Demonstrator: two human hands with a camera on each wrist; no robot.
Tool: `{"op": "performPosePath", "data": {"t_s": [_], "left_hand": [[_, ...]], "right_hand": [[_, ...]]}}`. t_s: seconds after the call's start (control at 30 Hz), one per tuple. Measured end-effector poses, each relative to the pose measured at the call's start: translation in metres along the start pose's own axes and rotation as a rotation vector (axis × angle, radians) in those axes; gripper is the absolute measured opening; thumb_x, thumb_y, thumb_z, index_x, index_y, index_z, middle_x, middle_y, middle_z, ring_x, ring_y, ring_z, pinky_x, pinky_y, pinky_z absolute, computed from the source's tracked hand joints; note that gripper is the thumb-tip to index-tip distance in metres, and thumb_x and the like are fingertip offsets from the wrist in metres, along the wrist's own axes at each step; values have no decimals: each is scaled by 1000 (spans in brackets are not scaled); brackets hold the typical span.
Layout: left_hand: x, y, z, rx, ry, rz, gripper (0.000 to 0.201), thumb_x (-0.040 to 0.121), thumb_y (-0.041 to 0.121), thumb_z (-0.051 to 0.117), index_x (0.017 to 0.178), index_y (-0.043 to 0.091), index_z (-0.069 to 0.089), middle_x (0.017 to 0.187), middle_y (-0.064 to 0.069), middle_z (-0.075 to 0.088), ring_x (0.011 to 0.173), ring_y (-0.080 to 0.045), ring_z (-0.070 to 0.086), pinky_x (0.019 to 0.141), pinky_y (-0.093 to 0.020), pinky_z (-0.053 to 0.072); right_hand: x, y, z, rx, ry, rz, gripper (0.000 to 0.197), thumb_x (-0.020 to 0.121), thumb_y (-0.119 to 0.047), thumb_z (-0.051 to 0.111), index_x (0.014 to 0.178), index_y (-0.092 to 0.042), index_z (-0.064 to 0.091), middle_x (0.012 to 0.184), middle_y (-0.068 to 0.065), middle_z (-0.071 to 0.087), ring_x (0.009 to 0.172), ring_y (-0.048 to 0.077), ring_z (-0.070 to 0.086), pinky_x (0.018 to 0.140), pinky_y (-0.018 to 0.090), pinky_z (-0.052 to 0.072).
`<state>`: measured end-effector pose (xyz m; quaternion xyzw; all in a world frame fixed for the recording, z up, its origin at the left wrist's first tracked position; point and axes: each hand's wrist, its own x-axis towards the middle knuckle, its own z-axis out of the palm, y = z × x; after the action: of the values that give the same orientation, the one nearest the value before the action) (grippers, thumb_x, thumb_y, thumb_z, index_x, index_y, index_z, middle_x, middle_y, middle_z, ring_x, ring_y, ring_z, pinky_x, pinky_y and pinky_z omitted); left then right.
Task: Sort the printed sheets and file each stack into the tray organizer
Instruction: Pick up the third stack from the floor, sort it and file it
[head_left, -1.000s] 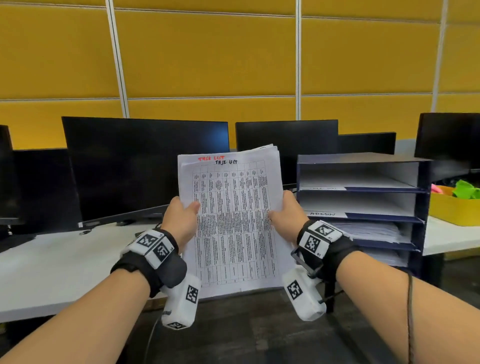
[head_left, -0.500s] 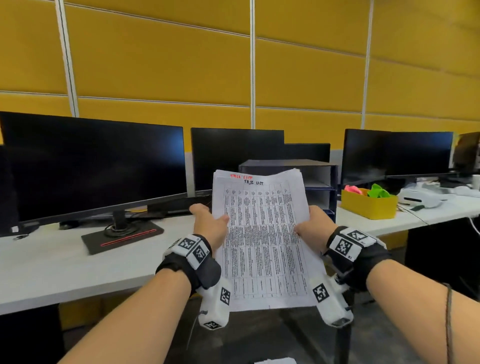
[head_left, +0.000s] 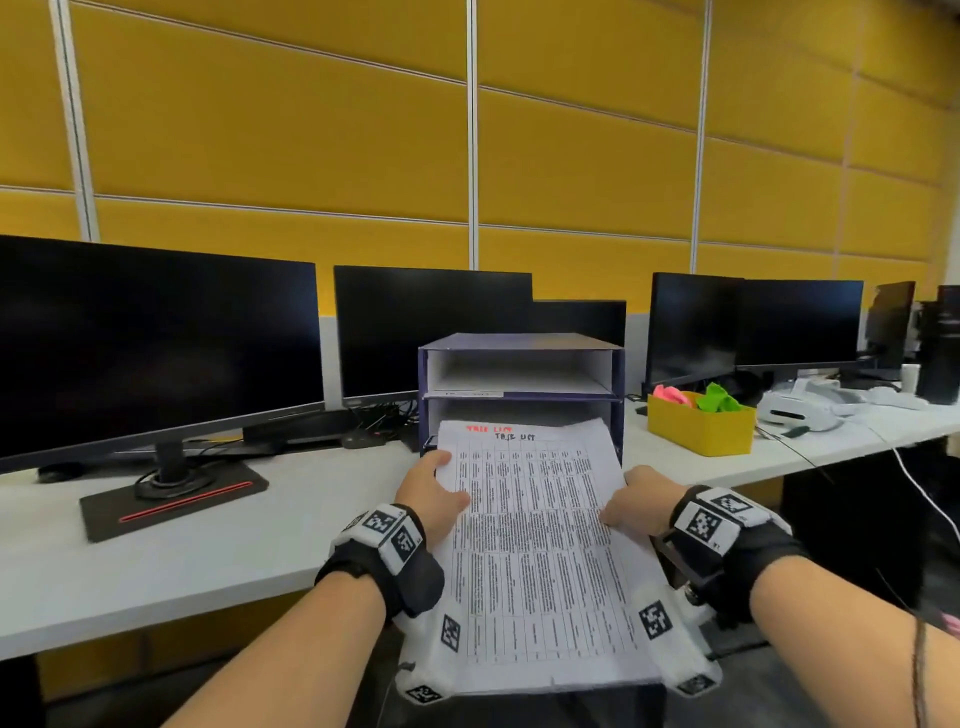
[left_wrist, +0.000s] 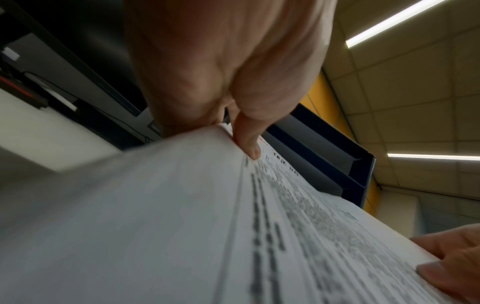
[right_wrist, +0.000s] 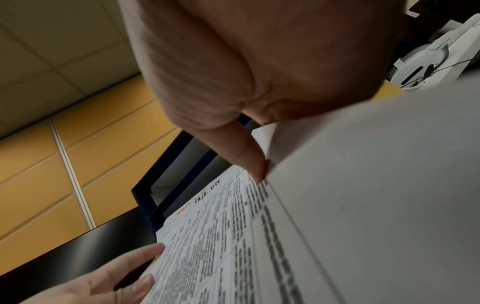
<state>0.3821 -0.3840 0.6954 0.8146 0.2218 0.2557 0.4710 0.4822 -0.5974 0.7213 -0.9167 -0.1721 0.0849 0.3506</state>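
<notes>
A stack of printed sheets (head_left: 540, 551) with a table and a handwritten "Task List" heading is held between both hands. My left hand (head_left: 431, 493) pinches its left edge, thumb on top; my right hand (head_left: 636, 499) pinches its right edge. The stack tilts away from me, and its top edge covers the front of the lower trays of the dark blue tray organizer (head_left: 519, 371) on the white desk (head_left: 208, 545). The organizer's two upper trays look empty. In the left wrist view my thumb (left_wrist: 246, 142) presses on the sheets (left_wrist: 182, 226). The right wrist view shows my thumb (right_wrist: 249, 158) on the sheets (right_wrist: 337, 205).
Black monitors (head_left: 156, 343) stand along the desk's back, one on a flat base (head_left: 171, 504) at the left. A yellow bin (head_left: 698, 426) with pink and green items sits right of the organizer, white devices (head_left: 800, 408) beyond it. A white cable (head_left: 924, 493) hangs off the desk's right end.
The stack has tipped from upright to leaning away and has moved in front of the organizer's lower trays. The organizer now sits centred in the head view instead of to the right.
</notes>
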Motion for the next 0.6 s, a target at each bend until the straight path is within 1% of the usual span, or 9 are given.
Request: {"op": "performPosePath", "data": {"t_s": [0.07,0.13,0.23,0.27,0.33,0.47,0.53,0.6], "left_hand": [[2,-4,3,3,-15,-17,60,88,3,63,142,13,40,133,-8,55,114,-24,58,95,-32,50],[2,-7,4,-2,-1,-19,60,88,3,63,142,13,40,134,-8,55,114,-24,58,96,-33,50],[3,-7,1,-43,8,-23,60,88,1,64,142,14,40,133,-8,57,113,-25,60,97,-38,51],[3,-6,-1,-59,8,-19,60,88,0,63,142,14,41,132,-9,57,112,-26,61,97,-39,51],[4,-2,-4,-104,18,3,58,88,-2,63,140,15,44,129,-10,59,109,-26,62,95,-40,53],[0,8,-18,-164,5,101,52,89,-3,61,135,18,47,123,-11,60,105,-24,64,88,-36,55],[-4,15,-26,-203,-5,123,51,90,-2,60,133,22,48,121,-9,62,105,-25,65,90,-43,56],[-6,20,-32,-225,4,126,52,90,-1,60,134,23,48,121,-8,63,106,-26,65,91,-46,55]], "right_hand": [[5,3,0,-2,-14,-1,39,82,-8,62,118,7,57,120,24,60,114,36,57,84,33,48],[9,7,4,0,-15,-7,39,82,-8,62,118,7,57,119,24,60,113,37,57,87,35,48],[13,9,9,52,-10,-23,38,81,-8,63,117,5,58,115,24,62,109,39,59,88,38,50],[13,8,9,85,-6,-30,38,80,-7,64,116,3,58,112,22,63,104,38,61,88,39,52],[13,8,8,184,-20,-36,41,77,-5,67,116,-2,54,111,17,63,100,32,63,89,42,54],[8,11,1,344,-81,-101,55,68,-5,72,119,-8,50,118,12,62,106,29,62,92,48,52],[-4,6,-4,405,-86,-136,53,74,2,68,123,-7,49,120,11,62,108,29,61,94,49,50],[-13,-3,-9,443,-83,-147,47,80,8,63,123,-3,50,120,11,62,110,28,60,94,45,50]]}}
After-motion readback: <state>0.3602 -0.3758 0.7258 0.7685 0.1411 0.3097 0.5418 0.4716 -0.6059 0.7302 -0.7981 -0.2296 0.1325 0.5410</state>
